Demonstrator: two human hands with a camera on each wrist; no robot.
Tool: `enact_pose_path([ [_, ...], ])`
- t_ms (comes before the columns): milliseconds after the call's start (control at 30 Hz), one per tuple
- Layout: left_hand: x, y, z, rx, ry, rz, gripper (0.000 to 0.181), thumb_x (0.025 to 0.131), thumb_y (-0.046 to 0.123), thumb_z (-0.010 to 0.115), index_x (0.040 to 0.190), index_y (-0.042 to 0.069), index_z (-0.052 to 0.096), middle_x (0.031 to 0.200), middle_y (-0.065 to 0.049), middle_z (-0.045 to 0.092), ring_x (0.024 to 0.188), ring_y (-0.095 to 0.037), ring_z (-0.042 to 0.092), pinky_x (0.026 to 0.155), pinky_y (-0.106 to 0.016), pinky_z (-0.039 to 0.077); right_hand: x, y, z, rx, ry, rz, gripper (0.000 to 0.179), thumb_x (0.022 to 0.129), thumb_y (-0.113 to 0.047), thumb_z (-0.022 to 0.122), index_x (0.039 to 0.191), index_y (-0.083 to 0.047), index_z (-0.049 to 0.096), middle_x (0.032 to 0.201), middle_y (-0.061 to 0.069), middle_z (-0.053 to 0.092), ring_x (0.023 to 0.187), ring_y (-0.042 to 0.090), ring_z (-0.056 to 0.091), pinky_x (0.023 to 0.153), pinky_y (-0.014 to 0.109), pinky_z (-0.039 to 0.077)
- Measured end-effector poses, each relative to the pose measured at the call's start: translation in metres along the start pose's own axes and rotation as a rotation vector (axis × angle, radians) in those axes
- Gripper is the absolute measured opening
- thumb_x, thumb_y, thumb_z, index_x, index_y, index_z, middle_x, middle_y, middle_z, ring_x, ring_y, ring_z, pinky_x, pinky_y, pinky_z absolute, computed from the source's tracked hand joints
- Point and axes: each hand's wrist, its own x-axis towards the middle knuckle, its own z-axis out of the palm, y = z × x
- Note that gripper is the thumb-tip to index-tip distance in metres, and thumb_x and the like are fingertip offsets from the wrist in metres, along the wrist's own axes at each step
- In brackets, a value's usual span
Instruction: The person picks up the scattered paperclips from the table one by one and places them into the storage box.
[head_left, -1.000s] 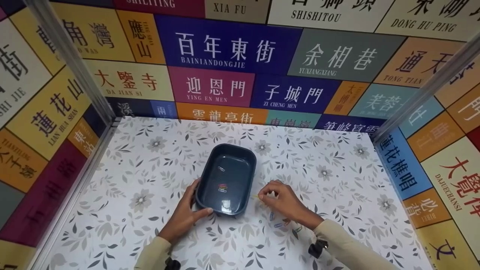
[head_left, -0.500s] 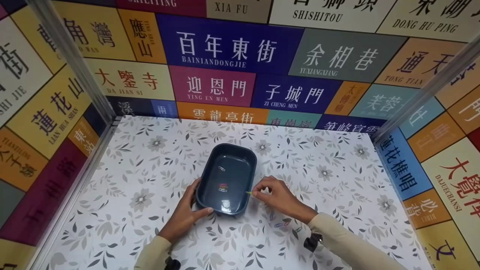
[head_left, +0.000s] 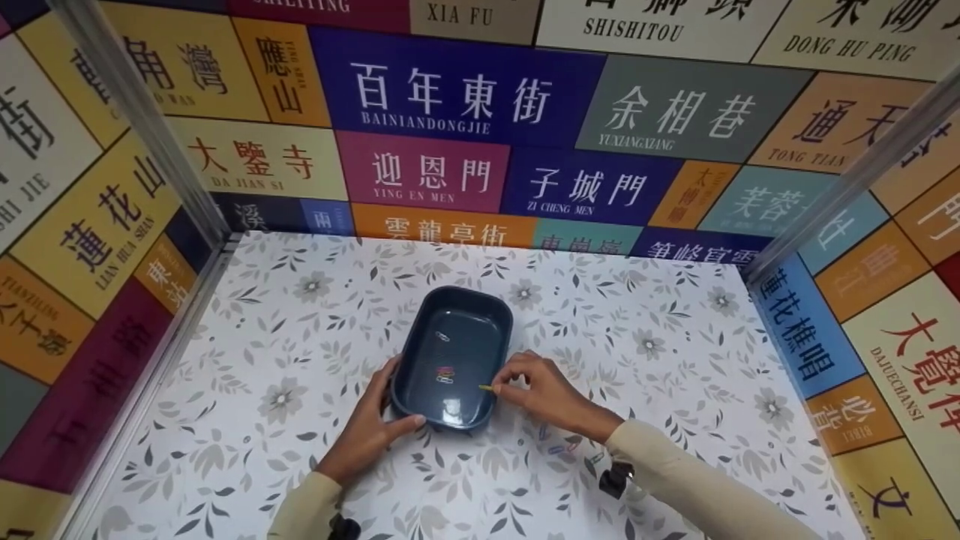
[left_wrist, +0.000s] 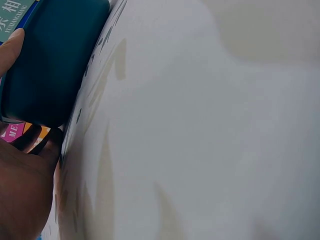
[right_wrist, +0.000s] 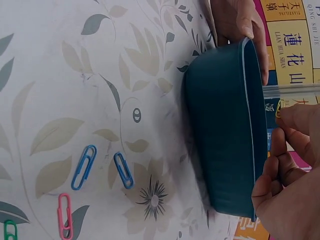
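A dark blue rectangular dish (head_left: 471,337) stands on the patterned tabletop. My left hand (head_left: 365,433) holds its near left corner, thumb at the near rim and fingers along the left wall. Between right thumb and forefinger, my right hand (head_left: 544,394) pinches a yellow paper clip (head_left: 486,388) over the dish's right rim; the right wrist view also shows this clip (right_wrist: 279,108). Inside the dish lie a pale paper clip (head_left: 442,337) and a small cluster of coloured clips (head_left: 445,375). In the left wrist view, the left fingers reach along the dish's outer wall (left_wrist: 55,60).
Right of the dish, loose paper clips lie on the table: two blue ones, a long clip (right_wrist: 84,167) and its neighbour (right_wrist: 123,170), a pink clip (right_wrist: 65,216) and a green clip (right_wrist: 10,230). Printed panels (head_left: 457,90) in metal frames wall the table's back and sides.
My right hand has moved left, carrying the yellow paper clip from beside the dish to over its right rim. My left hand and the dish have stayed in place.
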Motion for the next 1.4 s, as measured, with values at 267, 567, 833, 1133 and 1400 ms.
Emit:
enact_pose_path([
  [267,-0.001,0.002,0.000,0.003,-0.006,-0.027,0.111,0.092,0.018,0.092,0.178,0.020,0.022,0.179,-0.007,0.028,0.165,-0.031,0.030,0.134,-0.053,0.024,0.008,-0.009,0.002,-0.035,-0.033,-0.026,0.009,0.097,-0.005,0.081,0.096,-0.012,0.086,0.091,-0.001,0.074,0.087,0.012,0.055,0.080,0.038,0.047],
  [567,-0.001,0.002,0.000,0.015,-0.001,-0.024,0.111,0.092,0.016,0.092,0.178,0.020,0.022,0.179,-0.007,0.028,0.166,-0.030,0.027,0.135,-0.052,0.022,0.017,-0.017,0.004,-0.050,-0.076,-0.048,0.006,0.098,-0.008,0.082,0.094,-0.011,0.085,0.093,0.000,0.075,0.091,0.028,0.061,0.084,0.043,0.048],
  [833,-0.001,0.001,0.000,0.032,-0.005,-0.015,0.110,0.092,0.016,0.091,0.178,0.021,0.023,0.180,-0.009,0.028,0.166,-0.031,0.028,0.134,-0.052,0.024,0.027,-0.022,0.008,-0.095,-0.120,-0.082,0.005,0.096,-0.008,0.082,0.093,-0.008,0.085,0.091,0.003,0.074,0.091,0.026,0.060,0.086,0.039,0.048],
  [1133,0.000,0.000,0.000,0.034,-0.002,-0.006,0.111,0.091,0.018,0.093,0.178,0.019,0.022,0.179,-0.009,0.029,0.165,-0.032,0.030,0.134,-0.052,0.024,0.042,-0.026,0.007,-0.154,-0.204,-0.127,0.005,0.096,-0.007,0.079,0.096,-0.005,0.084,0.094,0.006,0.076,0.094,0.031,0.067,0.098,0.042,0.048],
  [1400,-0.002,0.002,0.000,0.006,-0.010,-0.012,0.110,0.092,0.018,0.092,0.178,0.022,0.022,0.179,-0.005,0.029,0.166,-0.029,0.028,0.135,-0.052,0.022,0.052,-0.030,0.012,-0.200,-0.251,-0.110,0.008,0.100,-0.008,0.079,0.100,-0.004,0.085,0.098,0.006,0.077,0.097,0.031,0.067,0.099,0.044,0.048],
])
